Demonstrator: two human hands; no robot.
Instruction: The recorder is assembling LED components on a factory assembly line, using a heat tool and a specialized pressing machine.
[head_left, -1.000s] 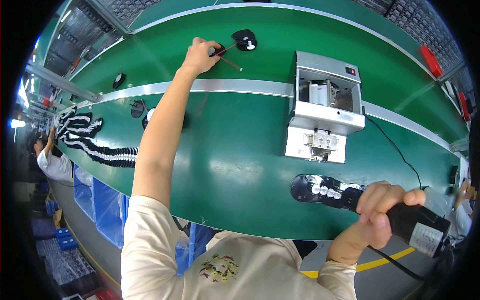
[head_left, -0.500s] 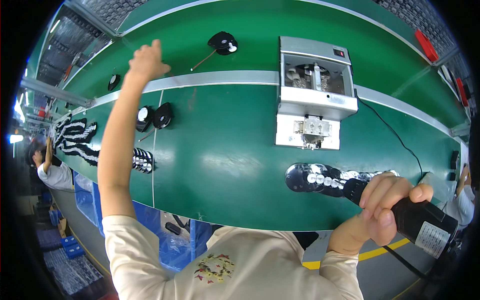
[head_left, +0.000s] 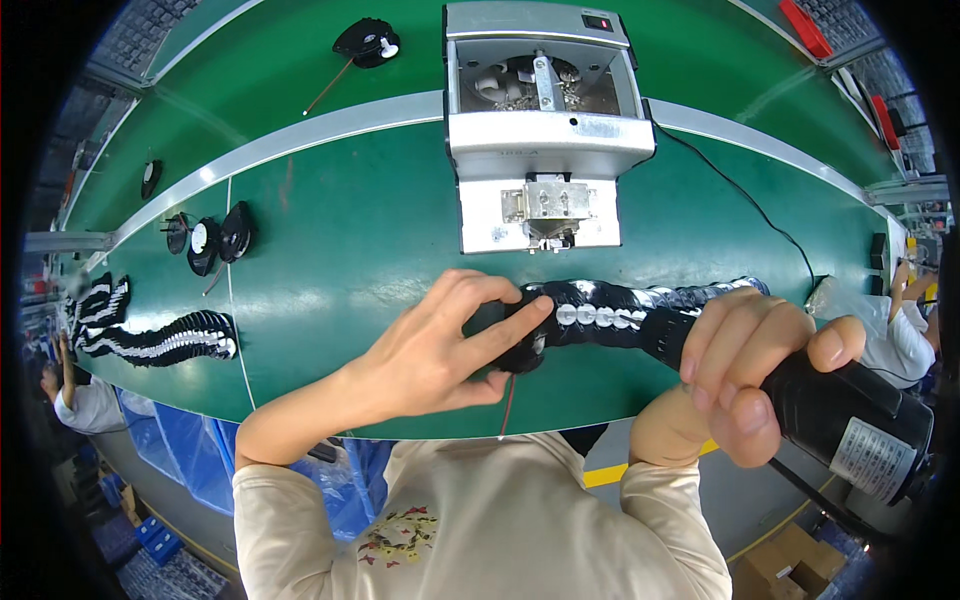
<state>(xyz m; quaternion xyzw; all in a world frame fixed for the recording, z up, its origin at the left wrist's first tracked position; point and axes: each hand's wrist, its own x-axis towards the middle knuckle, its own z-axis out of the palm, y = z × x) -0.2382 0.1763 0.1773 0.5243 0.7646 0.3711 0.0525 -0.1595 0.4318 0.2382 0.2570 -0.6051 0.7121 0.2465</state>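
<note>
My left hand (head_left: 430,345) has its fingers bent round a rounded black part (head_left: 522,352) at the left end of a row of nested black parts with shiny silver discs (head_left: 600,315). A thin reddish rod or wire (head_left: 508,405) hangs down from the part toward the table's front edge. In my right hand (head_left: 745,365) is a black corded electric screwdriver (head_left: 850,405), tilted with its ribbed nose over the middle of the row. The screwdriver's tip cannot be made out against the row.
Behind the row stands a grey metal screw feeder (head_left: 548,135) with loose screws in its tray. One black part with a reddish rod (head_left: 367,42) lies on the back shelf, several more (head_left: 203,240) at left. A longer stacked row (head_left: 170,338) lies far left; blue bins (head_left: 190,455) stand below.
My left hand has come down from above the back shelf to the row's left end and now holds a black part. The view has shifted right; my right hand still grips the screwdriver.
</note>
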